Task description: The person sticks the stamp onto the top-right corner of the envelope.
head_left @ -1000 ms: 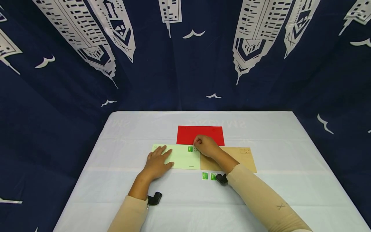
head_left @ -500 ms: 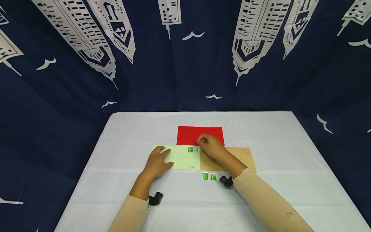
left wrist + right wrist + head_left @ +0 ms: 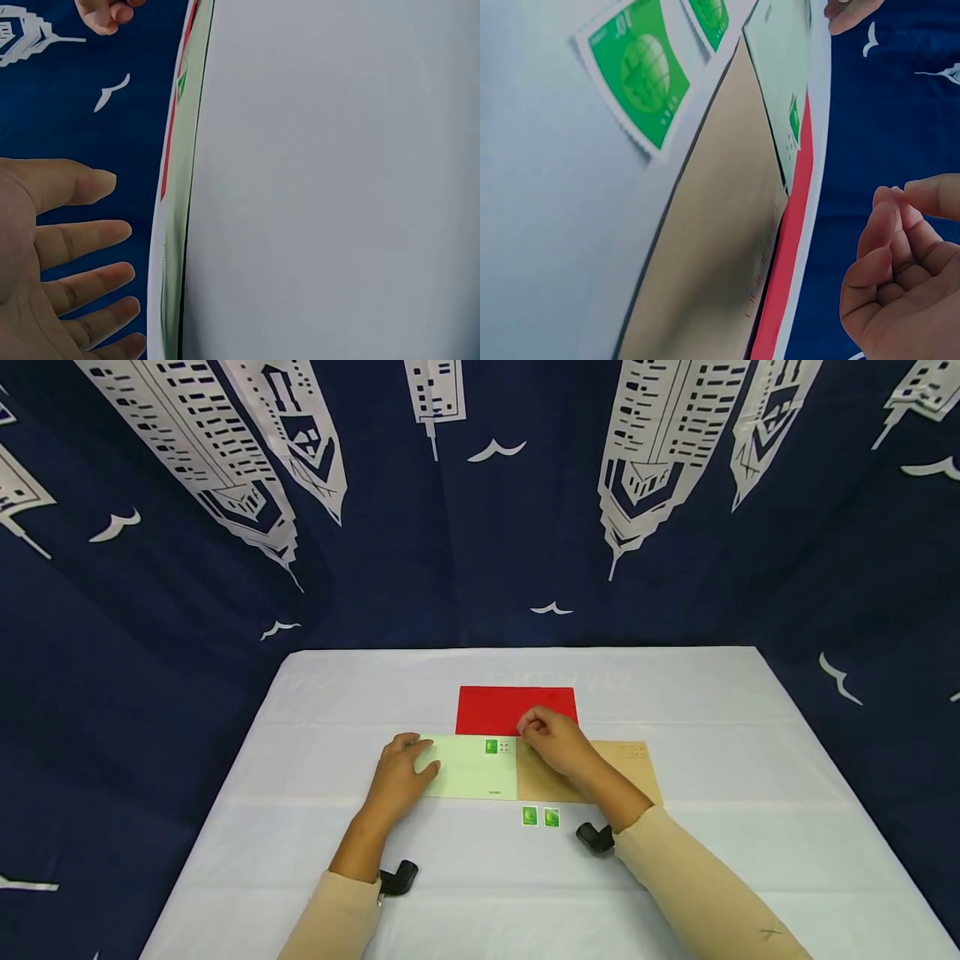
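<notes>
My left hand (image 3: 397, 773), fingers extended and thumb apart, is over the left end of a pale green envelope (image 3: 465, 774); the left wrist view shows its palm bare. A green stamp (image 3: 491, 747) is at that envelope's top right, beside a printed box. My right hand (image 3: 557, 742) hovers where the red envelope (image 3: 487, 710) and the brown envelope (image 3: 547, 783) meet. Its fingers are curled, thumb tip against the index finger, and nothing shows between them in the right wrist view. Two loose green stamps, a left one (image 3: 530, 816) and a right one (image 3: 552, 817), lie below the brown envelope.
The white-covered table (image 3: 300, 827) carries the three envelopes edge to edge. Behind it hangs a dark blue cloth (image 3: 480, 552) printed with white buildings and birds. Each wrist wears a black camera, the left one (image 3: 399, 878) and the right one (image 3: 596, 838).
The right hand has drawn away rightward from the green envelope's top right corner, uncovering the printed box there. My left hand has shifted slightly left, its fingers closer together.
</notes>
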`<state>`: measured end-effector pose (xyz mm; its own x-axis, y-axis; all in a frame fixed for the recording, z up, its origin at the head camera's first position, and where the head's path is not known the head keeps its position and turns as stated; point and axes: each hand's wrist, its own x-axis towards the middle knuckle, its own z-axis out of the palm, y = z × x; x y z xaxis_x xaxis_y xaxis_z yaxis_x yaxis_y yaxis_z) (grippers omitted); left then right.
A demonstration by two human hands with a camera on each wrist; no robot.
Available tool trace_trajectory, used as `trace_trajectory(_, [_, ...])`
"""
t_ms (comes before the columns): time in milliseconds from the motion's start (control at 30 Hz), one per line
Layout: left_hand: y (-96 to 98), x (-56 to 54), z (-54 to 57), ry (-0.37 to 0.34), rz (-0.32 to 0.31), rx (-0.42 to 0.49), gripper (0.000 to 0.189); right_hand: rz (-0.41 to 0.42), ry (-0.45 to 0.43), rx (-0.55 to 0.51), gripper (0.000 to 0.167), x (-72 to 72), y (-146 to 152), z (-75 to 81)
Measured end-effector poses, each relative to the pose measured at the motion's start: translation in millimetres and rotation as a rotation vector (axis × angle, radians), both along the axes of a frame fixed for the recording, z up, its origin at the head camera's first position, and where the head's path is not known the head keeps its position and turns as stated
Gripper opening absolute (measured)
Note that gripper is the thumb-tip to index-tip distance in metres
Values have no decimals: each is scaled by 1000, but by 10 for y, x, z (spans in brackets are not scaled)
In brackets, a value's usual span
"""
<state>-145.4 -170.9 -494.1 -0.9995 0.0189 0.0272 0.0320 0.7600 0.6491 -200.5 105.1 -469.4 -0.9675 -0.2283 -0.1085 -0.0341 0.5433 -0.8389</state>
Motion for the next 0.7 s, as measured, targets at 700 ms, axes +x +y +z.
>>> trace_trajectory(700, [24, 35, -39, -23, -2, 31, 48, 54, 118, 20, 13, 239, 299, 141])
